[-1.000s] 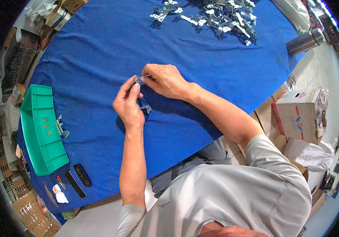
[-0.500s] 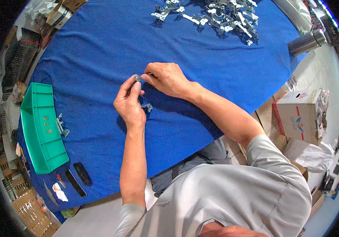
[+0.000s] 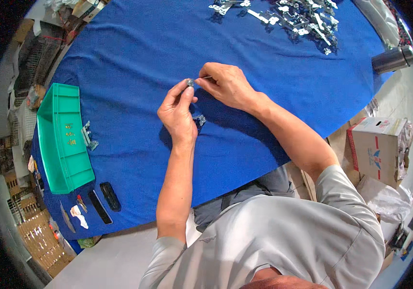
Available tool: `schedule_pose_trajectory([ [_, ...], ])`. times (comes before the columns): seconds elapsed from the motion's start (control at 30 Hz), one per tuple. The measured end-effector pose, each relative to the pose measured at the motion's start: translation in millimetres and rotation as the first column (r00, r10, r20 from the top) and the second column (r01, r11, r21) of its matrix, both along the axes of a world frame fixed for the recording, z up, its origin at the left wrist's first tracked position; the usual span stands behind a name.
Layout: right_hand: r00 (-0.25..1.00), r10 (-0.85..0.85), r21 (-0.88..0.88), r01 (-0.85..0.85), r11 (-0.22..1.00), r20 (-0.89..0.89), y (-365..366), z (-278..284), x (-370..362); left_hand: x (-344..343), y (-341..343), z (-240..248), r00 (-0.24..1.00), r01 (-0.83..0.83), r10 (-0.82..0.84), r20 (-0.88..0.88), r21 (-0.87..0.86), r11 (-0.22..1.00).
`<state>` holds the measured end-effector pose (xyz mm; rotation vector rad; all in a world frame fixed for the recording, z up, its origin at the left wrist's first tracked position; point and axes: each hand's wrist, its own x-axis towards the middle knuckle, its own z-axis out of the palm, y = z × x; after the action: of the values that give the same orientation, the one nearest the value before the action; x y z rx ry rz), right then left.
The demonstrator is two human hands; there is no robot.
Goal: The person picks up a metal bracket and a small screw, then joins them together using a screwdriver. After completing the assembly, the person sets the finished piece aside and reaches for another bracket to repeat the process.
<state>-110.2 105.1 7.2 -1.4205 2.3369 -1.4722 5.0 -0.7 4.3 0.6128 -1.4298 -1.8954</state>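
Note:
Over the middle of the blue cloth, my left hand (image 3: 178,118) pinches a small silvery metal part (image 3: 190,83) between thumb and fingertips. Its outline is too small to make out fully. Another shiny end of metal (image 3: 200,120) shows beside the left palm; whether it belongs to the same piece I cannot tell. My right hand (image 3: 228,85) is closed close by on the right, its fingertips almost at the part. A thin, light rod (image 3: 207,77) sticks out between its thumb and forefinger.
A green plastic bin (image 3: 64,144) with a few small brass-coloured pieces stands left, metal parts (image 3: 89,137) beside it. Nearer lie a black case (image 3: 110,196), a dark strip (image 3: 100,207) and white tissue (image 3: 79,216). Many metal brackets (image 3: 303,21) are heaped far right, near a steel flask (image 3: 393,59).
The whole view has shifted, so the table and hands appear farther right and slightly higher. Both hands keep nearly the same pose, and the thin rod in the right fingers now shows more clearly.

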Motion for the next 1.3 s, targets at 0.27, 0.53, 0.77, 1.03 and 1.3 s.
schedule_pose_trajectory([
  [0.27, 0.999, -0.003, 0.059, 0.005, 0.998, -0.034, 1.1, 1.6, -0.4, 0.5, 0.6, -0.4, 1.000, -0.007, 0.007, -0.018, 0.023, 1.000],
  [0.53, 1.000, 0.004, 0.061, -0.002, 0.998, -0.026, 2.5, 1.2, -3.3, -0.1, -0.4, 0.9, 1.000, -0.007, 0.007, -0.019, 0.020, 1.000],
  [0.77, 1.000, 0.027, -0.078, -0.026, 0.997, 0.015, 1.6, 1.2, -2.4, -0.3, -2.0, 0.3, 0.999, -0.030, 0.031, -0.019, 0.053, 0.998],
  [1.03, 0.997, 0.059, -0.105, -0.064, 0.992, -0.048, 1.1, 0.7, -1.8, 1.2, -2.4, -1.3, 1.000, -0.016, 0.016, 0.011, 0.043, 0.999],
  [1.3, 0.996, 0.061, -0.109, -0.068, 0.992, -0.071, 3.2, -0.4, -3.3, -0.6, 2.9, 1.1, 0.998, -0.030, 0.030, 0.062, -0.008, 1.000],
])
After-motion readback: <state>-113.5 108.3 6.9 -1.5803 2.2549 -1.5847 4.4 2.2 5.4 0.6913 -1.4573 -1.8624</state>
